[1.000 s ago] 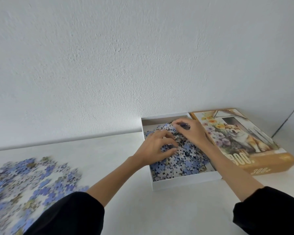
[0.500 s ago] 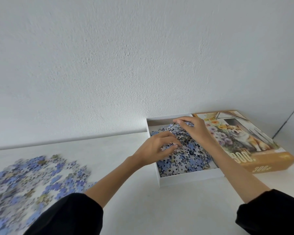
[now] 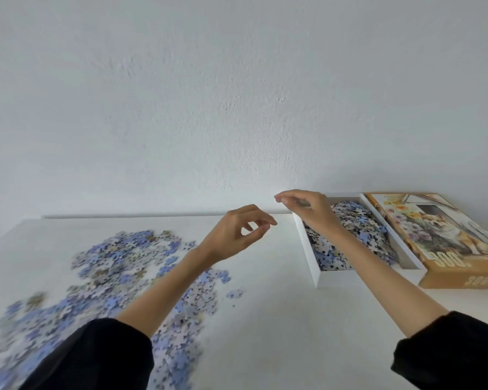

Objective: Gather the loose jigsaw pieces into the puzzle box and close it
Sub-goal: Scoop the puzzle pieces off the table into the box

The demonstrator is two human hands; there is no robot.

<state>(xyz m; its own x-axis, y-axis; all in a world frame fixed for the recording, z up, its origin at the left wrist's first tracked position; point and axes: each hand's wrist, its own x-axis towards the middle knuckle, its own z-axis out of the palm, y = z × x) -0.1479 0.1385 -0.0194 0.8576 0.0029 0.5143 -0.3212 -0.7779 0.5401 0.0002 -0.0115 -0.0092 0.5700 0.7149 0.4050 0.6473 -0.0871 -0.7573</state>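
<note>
From the head camera I judge the loose jigsaw pieces point(image 3: 119, 277), flat die-cut cardboard in blue, lilac and grey, to be nearly weightless and stiff, but thin enough to bend at the tabs. They will slide easily on the smooth white table point(image 3: 271, 333). Pinching them one at a time would be slow. I would rake a bunch together with the fingers of both hands, then scoop it up from underneath at the edges of the pile.

That spread lies below and to the left of the left hand point(image 3: 237, 235), some of it hidden under the forearm and black sleeve. A few stray pieces sit just right of the wrist.

The left hand hovers above the table holding nothing. Its fingers point(image 3: 261, 218) are loosely curled, with the thumb close to the forefinger but a gap between them.

The right hand point(image 3: 307, 212) hangs over the near-left corner of the shallow white cardboard box tray point(image 3: 310, 257), and a heap of pieces already in the tray point(image 3: 358, 229) lies beneath and to the right of its wrist. Its fingertips point(image 3: 282, 199) are drawn together with the thumb. I cannot tell whether a piece is pinched there.

Further right of that hand, touching the tray's side, lies the orange-edged cardboard lid point(image 3: 434, 237) printed with a dog among flowers.
</note>
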